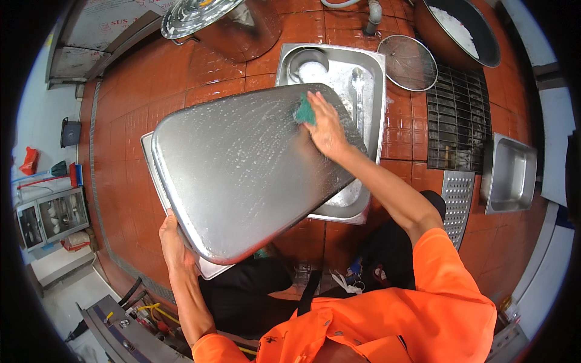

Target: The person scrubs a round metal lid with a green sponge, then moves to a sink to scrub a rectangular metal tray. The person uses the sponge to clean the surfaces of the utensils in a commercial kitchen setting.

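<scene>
A large metal tray (236,163) with rounded corners is tilted in front of me, its broad flat face up and streaked with suds. My left hand (175,242) grips its near left edge, with the fingers partly hidden beneath. On the far right part of that face, my right hand (327,130) presses a green scouring pad (305,111). The tray's right end overlaps a steel basin (376,91) of foamy water. Inside the basin are a small round metal bowl (310,63) and a ladle-like utensil (358,85). A second pale metal pan (148,148) shows under the tray's left side.
Wet red tiles (130,145) cover the floor. A big lidded pot (236,30) stands far off, with a round mesh strainer (407,62) and a large wok-like vessel (463,33) at the far right. A floor drain grate (458,118) and an upended steel pan (511,172) are on the right.
</scene>
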Available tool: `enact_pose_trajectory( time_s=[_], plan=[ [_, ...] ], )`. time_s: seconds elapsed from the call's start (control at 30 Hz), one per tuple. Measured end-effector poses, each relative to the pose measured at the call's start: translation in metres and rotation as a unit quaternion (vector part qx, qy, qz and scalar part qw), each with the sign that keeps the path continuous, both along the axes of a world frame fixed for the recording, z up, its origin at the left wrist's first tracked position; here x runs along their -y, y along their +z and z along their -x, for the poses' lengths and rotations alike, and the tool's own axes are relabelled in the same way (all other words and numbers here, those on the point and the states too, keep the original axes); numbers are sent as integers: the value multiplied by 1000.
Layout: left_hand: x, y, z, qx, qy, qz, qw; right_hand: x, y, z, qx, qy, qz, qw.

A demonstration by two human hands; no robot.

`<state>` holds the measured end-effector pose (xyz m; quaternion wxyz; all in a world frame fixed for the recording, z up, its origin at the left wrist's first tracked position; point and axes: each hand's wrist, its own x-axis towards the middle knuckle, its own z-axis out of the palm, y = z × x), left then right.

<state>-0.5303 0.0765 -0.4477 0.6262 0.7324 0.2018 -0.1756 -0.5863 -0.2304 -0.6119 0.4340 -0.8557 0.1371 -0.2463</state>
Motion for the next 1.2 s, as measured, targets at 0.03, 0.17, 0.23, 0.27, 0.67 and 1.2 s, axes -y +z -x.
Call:
enact_pose_trajectory(
  time_s=[0.03,0.17,0.23,0.27,0.67,1.2],
  plan=[
    [0,0,0,0,-1,-2,1000,3,-2,1,-12,-22,-6,1000],
    [-14,-10,2,1,32,-4,999,-14,8,-10,28,41,10,999],
    [-2,-5,3,-7,6,-3,1000,7,0,-21,13,34,2,999],
    [1,-1,2,-9,-9,-6,1000,15,3,-24,-23,-2,-9,1000],
    [10,3,11,-7,25,-26,999,-12,1,16,-12,47,62,997],
    [0,14,-1,-51,-18,85,995,-90,126,45,93,291,18,952]
  ],
)
